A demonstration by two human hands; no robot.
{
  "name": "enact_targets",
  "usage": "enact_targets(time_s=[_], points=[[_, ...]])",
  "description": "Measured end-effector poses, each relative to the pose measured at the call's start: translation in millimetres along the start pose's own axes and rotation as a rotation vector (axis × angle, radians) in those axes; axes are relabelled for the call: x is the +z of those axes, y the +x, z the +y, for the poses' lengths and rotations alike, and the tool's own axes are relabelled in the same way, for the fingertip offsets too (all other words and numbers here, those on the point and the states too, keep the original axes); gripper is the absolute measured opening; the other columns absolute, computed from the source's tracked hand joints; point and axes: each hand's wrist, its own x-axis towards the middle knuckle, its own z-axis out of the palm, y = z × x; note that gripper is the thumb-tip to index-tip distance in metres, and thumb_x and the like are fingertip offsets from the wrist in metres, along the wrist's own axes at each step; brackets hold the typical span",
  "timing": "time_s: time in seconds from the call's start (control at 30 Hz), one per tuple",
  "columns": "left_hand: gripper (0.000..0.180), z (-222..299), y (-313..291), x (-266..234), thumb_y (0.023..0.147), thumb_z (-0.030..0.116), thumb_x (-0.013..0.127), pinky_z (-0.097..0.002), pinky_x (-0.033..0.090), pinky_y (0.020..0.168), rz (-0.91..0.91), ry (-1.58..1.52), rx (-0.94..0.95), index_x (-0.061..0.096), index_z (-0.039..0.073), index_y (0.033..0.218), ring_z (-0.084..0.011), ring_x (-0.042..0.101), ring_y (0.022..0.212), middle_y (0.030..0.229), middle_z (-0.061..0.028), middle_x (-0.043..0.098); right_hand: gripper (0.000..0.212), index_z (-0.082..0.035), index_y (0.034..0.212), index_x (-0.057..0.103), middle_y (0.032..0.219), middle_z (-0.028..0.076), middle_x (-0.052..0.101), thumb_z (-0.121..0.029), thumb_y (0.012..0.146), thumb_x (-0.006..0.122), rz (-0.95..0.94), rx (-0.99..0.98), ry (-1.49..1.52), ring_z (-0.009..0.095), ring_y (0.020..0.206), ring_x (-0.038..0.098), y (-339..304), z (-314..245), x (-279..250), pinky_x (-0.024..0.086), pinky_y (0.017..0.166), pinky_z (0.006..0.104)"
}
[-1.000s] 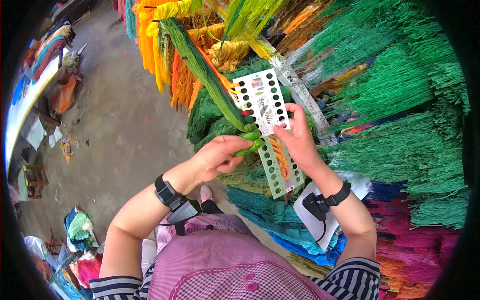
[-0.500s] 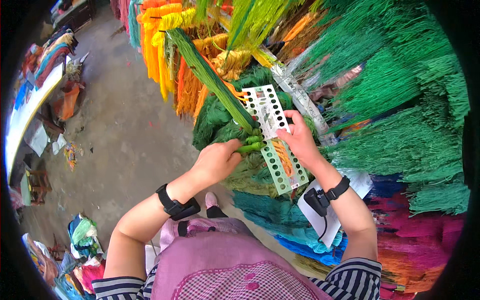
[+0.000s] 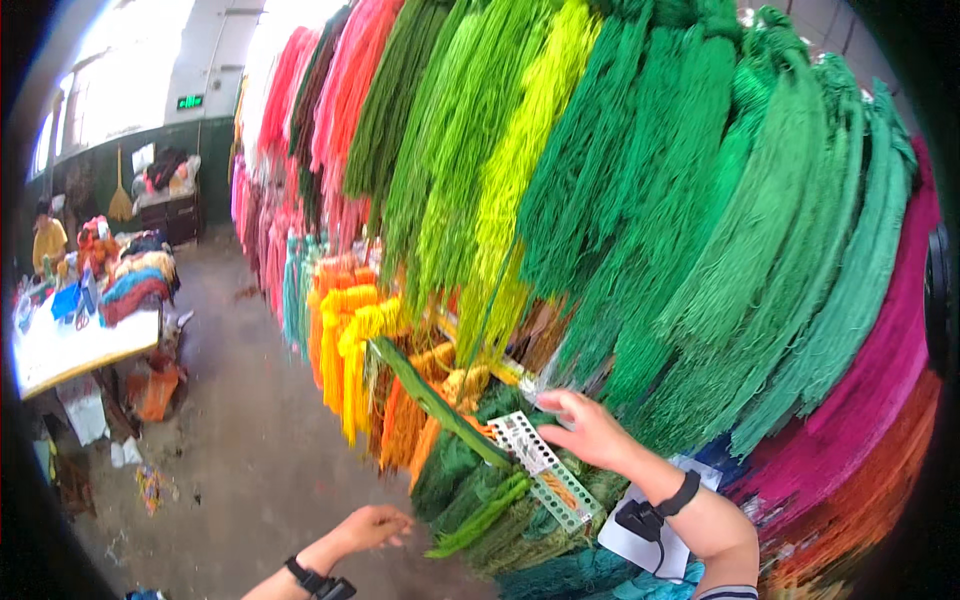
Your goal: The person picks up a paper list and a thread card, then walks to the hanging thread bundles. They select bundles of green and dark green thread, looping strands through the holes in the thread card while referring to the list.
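Observation:
A white and green card [image 3: 521, 437] with rows of punched holes along its long edges lies on heaped dark green yarn. From its left edge a bright green bundle of thread [image 3: 480, 517] trails down to the left. A long, darker green skein [image 3: 428, 402] runs from the rack's yellow yarn to the card. My right hand [image 3: 590, 430] hovers beside the card's upper right edge, thumb and fingers apart, holding nothing. Lower left, away from the yarn, is my left hand [image 3: 368, 527], with loosely bent fingers and nothing in it.
Hanging skeins of green yarn [image 3: 630, 180] fill the upper middle and right. Orange and yellow skeins [image 3: 352, 340] hang lower left of them. White paper [image 3: 640, 545] lies under my right wrist. Across the floor are a table [image 3: 90, 350] and a person [image 3: 48, 240].
The view has tilted up toward the hanging skeins. My left hand has let go of the bright green thread and moved left. My right hand has come off the card.

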Motion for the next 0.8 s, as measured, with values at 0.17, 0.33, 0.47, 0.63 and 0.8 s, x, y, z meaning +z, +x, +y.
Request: enact_targets(time_s=[0.17, 0.33, 0.47, 0.63, 0.8], points=[[0.027, -41, -41, -31, 0.097, 0.026, 0.053, -0.0247, 0.05, 0.064, 0.108, -0.076, -0.055, 0.063, 0.004, 0.109, -0.0107, 0.066, 0.079, 0.099, -0.0018, 0.068, 0.027, -0.002, 0.11, 0.06, 0.103, 0.007, 0.064, -0.016, 0.087, 0.064, 0.35, -0.296, -0.126, 0.016, 0.095, 0.061, 114, -86, -56, 0.05, 0.084, 0.0314], [0.024, -62, -73, -49, 0.096, 0.022, 0.054, -0.0249, 0.049, 0.065, 0.241, -0.185, -0.135, 0.065, 0.004, 0.106, -0.0113, 0.065, 0.078, 0.096, -0.0018, 0.068, 0.023, -0.002, 0.096, 0.065, 0.096, 0.022, 0.064, -0.023, 0.087, 0.06, 0.88, -0.645, -0.425, 0.036, 0.095, 0.06, 254, -135, -162, 0.047, 0.085, 0.0416], [0.023, -88, -92, -53, 0.096, 0.024, 0.054, -0.0236, 0.049, 0.058, 0.397, -0.321, -0.162, 0.064, 0.005, 0.103, -0.0122, 0.063, 0.068, 0.086, -0.0041, 0.068, 0.045, -0.021, 0.126, 0.061, 0.134, 0.027, 0.045, -0.049, 0.093, 0.048, 1.011, -0.29, -0.754, 0.042, 0.125, 0.035, 342, -153, -237, 0.033, 0.104, 0.0489], [0.025, -100, -113, -65, 0.095, 0.027, 0.057, -0.0221, 0.046, 0.055, 0.608, -0.401, -0.215, 0.065, 0.005, 0.103, -0.0109, 0.063, 0.067, 0.085, -0.0034, 0.068, 0.05, -0.016, 0.122, 0.063, 0.119, 0.018, 0.056, -0.052, 0.09, 0.051, 1.169, -0.12, -0.845, 0.035, 0.119, 0.043, 389, -174, -270, 0.038, 0.098, 0.0466], [0.022, -104, -124, -70, 0.094, 0.025, 0.058, -0.0218, 0.045, 0.054, 0.746, -0.487, -0.188, 0.066, 0.005, 0.1, -0.0106, 0.061, 0.064, 0.08, -0.0033, 0.066, 0.07, -0.013, 0.144, 0.036, 0.143, 0.016, 0.04, -0.023, 0.082, 0.067, 1.505, -0.445, -0.768, 0.03, 0.13, 0.037, 374, -227, -258, 0.029, 0.107, 0.0475]])
